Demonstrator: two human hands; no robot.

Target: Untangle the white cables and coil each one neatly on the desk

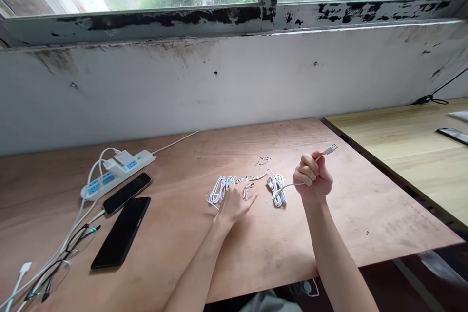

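While right hand (312, 178) grasps thin white USB cable (297, 184), likely limp, its stiff metal-tipped plug (330, 149) should pinch best; left hand (234, 201), grip unclear.

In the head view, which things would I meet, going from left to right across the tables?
Eyeglasses, nearer black phone, left hand, white cable bundle between the hands, right hand, USB plug, dark flat device on the pale table.

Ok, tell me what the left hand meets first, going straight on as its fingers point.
From the left hand, probably the white cable coil to its right, though depth is hard to judge.
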